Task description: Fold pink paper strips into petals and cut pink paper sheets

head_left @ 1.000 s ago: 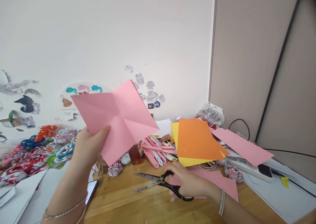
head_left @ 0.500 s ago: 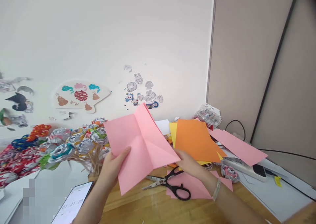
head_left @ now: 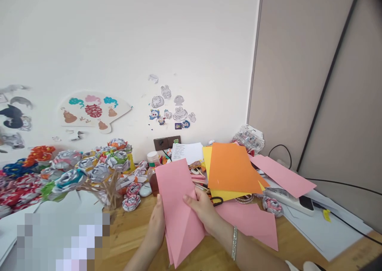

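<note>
A folded sheet of pink paper point(head_left: 179, 207) is held between my two hands above the wooden table, with several layers showing at its lower end. My left hand point(head_left: 158, 223) grips its left edge, thumb along the front and fingers mostly hidden behind. From the right, my right hand point(head_left: 204, 209) pinches the paper, its thumb pressing on the front face. A black scissors handle point(head_left: 217, 201) shows just beyond my right wrist; the blades are hidden. More pink paper point(head_left: 250, 223) lies flat under my right forearm.
Orange paper point(head_left: 229, 167) lies over yellow sheets point(head_left: 207, 159) behind my hands. Paper flowers point(head_left: 101, 172) on sticks stand at left. A bottle point(head_left: 152, 159) is behind the held paper. A power strip point(head_left: 286, 199), cables and white sheets point(head_left: 328, 235) lie at right.
The pink paper, half opened before, is now folded narrower and held lower, more upright. My right hand has shifted from its lower right corner to its right side. The scissors are now mostly covered.
</note>
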The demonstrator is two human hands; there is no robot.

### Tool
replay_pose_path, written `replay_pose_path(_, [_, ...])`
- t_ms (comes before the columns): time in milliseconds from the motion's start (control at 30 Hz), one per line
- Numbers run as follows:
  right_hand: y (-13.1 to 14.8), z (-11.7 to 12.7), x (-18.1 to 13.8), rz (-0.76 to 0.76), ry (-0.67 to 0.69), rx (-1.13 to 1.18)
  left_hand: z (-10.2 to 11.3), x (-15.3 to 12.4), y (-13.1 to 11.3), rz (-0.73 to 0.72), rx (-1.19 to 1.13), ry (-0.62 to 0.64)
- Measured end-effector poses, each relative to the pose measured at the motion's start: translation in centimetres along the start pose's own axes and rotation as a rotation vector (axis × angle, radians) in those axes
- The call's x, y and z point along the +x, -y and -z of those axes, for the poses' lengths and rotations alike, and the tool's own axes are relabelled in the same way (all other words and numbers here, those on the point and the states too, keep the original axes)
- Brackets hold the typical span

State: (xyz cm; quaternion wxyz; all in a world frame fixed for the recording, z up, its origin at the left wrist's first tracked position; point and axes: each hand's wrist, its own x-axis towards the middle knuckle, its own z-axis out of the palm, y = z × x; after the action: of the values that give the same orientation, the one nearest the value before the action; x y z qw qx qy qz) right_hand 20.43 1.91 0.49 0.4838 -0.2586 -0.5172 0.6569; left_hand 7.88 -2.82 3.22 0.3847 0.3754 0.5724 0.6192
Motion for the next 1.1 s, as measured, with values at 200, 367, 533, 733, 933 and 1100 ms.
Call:
replay_pose_path(200, [-0.3, -0.4, -0.3, 0.061, -0.031, 0.002, -0.1, 0.0, 0.5, 0.059, -0.104, 0.117])
replay_pose_path(367, [-0.2, -0.4, -0.4, 0.105, -0.013, 0.052, -0.3, 0.0, 0.2, 0.135, -0.131, 0.138])
replay_pose_path(533, [-0.6, -0.2, -0.6, 0.105, 0.063, 0.070, 0.0, 0.3, 0.1, 0.164, -0.187, 0.123])
replay_pose_path(733, [0.3, 0.3, -0.3, 0.132, 0.109, 0.005, 0.0, 0.2, 0.1, 0.099, -0.033, 0.133])
replay_pose_path(933, [-0.6, 0.6, -0.1, 0.172, 0.072, -0.041, -0.2, 0.3, 0.9, 0.242, -0.186, 0.147])
replay_pose_path(1100, [-2.0, 0.5, -0.2, 0.147, 0.078, -0.002, -0.2, 0.7, 0.9, 0.284, -0.160, 0.141])
